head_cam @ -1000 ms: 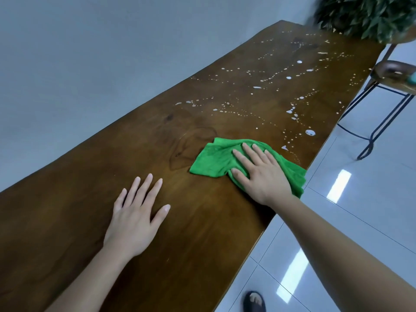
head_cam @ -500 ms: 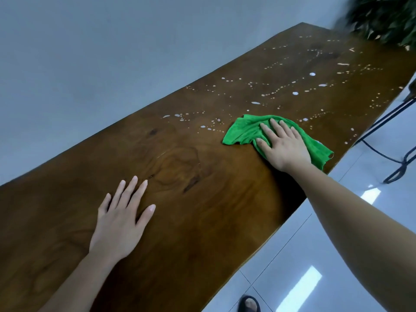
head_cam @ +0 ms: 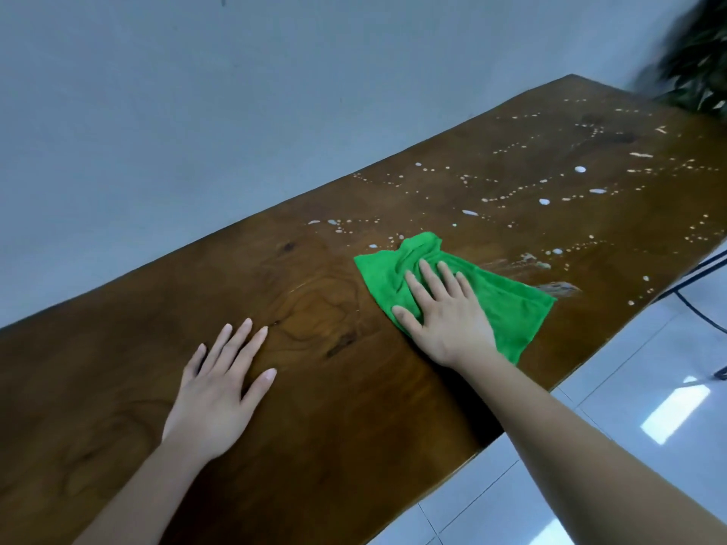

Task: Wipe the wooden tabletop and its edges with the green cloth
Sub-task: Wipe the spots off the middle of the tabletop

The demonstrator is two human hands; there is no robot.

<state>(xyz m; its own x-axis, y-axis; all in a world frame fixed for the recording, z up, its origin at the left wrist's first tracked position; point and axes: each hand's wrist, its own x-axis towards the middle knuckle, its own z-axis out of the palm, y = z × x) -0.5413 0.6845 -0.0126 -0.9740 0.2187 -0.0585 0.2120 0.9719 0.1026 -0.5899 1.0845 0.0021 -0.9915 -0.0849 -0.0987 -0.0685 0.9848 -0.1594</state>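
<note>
A long dark wooden tabletop (head_cam: 314, 446) runs from lower left to upper right, against a grey wall. The green cloth (head_cam: 507, 304) lies crumpled flat in its middle. My right hand (head_cam: 444, 312) presses palm-down on the cloth, fingers spread over it. Resting flat on bare wood to the left is my left hand (head_cam: 218, 383), fingers apart, holding nothing. White droplets (head_cam: 543, 190) speckle the far half of the table, and a wet smear (head_cam: 550, 287) trails to the right of the cloth.
A blurred green plant (head_cam: 696, 61) stands at the table's far right end. Black metal stool legs (head_cam: 700, 304) show past the right edge. White floor tiles (head_cam: 629, 411) lie below the near edge.
My right hand has slid the cloth back toward me and to the left, leaving a wet streak on its right. The left hand stays flat on the wood.
</note>
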